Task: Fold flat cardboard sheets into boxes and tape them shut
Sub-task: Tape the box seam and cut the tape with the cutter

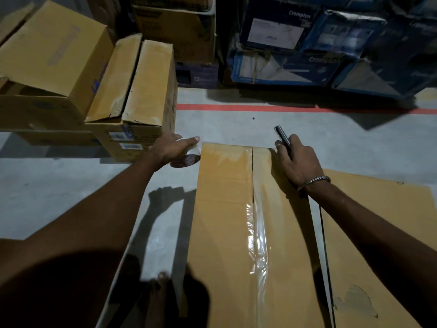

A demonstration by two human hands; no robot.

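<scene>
Right hand [298,159] grips what looks like a cutter [282,136] at the box's [227,209] far seam end, tape roll [186,157] clutched in left hand [173,147] beside it

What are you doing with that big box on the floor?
A person is taping a cardboard box shut. Clear tape runs along the seam where its two flaps meet. The left hand holds the tape roll at the box's far left corner. The right hand grips a small cutter at the far end of the seam, probably to cut the tape. A flat cardboard sheet lies beside the box, on its right.
</scene>
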